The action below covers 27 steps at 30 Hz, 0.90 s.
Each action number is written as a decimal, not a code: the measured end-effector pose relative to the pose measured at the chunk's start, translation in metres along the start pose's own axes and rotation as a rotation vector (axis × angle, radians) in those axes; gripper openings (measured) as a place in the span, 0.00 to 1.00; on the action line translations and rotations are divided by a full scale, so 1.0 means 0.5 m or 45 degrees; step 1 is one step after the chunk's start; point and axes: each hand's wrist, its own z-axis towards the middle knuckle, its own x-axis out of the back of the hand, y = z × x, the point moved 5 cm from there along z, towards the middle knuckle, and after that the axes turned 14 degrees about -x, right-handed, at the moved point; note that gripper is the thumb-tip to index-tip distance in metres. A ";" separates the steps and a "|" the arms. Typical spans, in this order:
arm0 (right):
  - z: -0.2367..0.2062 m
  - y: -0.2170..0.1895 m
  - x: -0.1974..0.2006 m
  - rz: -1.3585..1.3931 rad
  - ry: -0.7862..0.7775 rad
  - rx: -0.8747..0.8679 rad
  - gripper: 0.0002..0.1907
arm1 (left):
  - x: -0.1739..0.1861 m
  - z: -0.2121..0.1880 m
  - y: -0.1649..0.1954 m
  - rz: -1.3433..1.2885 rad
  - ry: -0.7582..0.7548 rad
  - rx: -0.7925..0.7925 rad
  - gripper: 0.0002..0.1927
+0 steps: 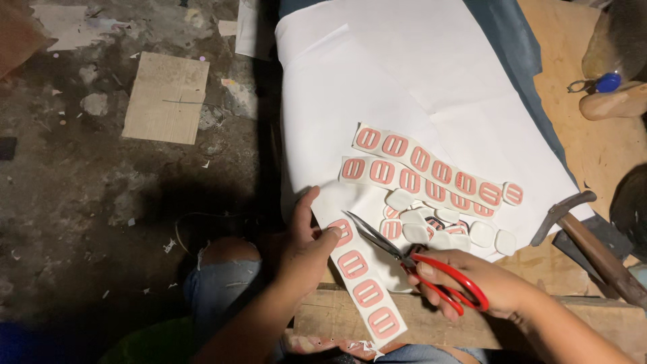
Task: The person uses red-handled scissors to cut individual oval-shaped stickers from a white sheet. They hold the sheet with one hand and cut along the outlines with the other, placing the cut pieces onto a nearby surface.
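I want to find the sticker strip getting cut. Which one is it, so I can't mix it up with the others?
Start at the big white paper sheet on the workbench. At its lower left edge, the left hand pinches a white strip of pink rounded-square stickers. Unlike the two strips lying flat higher up, it hangs over a wooden plank, with the red-handled scissors open at its top end.

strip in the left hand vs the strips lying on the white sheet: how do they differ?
The held strip is pinched by the left hand, with the red-handled scissors in the right hand open at its top end; the two loose strips lie untouched on the white sheet.
The held strip runs nearly lengthwise toward the person and shows four badges; the loose strips lie crosswise and show more.
Both are white strips bearing a row of red rounded badges.
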 end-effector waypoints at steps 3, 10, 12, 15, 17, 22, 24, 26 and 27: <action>0.014 -0.048 0.020 -0.102 -0.047 0.024 0.25 | 0.011 0.007 0.004 -0.091 -0.101 0.018 0.41; 0.037 -0.129 0.041 -0.414 0.117 -0.048 0.18 | 0.030 0.022 0.042 -0.042 -0.359 -0.007 0.41; 0.035 -0.142 0.036 -0.410 0.118 -0.036 0.17 | 0.034 0.025 0.048 -0.060 -0.394 0.027 0.40; 0.032 -0.152 0.029 -0.445 0.187 -0.075 0.17 | 0.040 0.026 0.052 -0.025 -0.444 0.102 0.39; 0.029 -0.158 0.029 -0.461 0.203 -0.098 0.17 | 0.042 0.026 0.054 -0.012 -0.478 0.147 0.39; 0.030 -0.167 0.031 -0.491 0.187 -0.150 0.15 | 0.049 0.031 0.056 -0.055 -0.521 0.210 0.41; 0.030 -0.169 0.032 -0.488 0.185 -0.158 0.15 | 0.047 0.032 0.059 -0.132 -0.549 0.192 0.41; 0.028 -0.170 0.034 -0.520 0.179 -0.181 0.15 | 0.047 0.029 0.060 -0.171 -0.585 0.195 0.41; 0.027 -0.173 0.034 -0.537 0.178 -0.191 0.15 | 0.048 0.029 0.060 -0.170 -0.607 0.203 0.41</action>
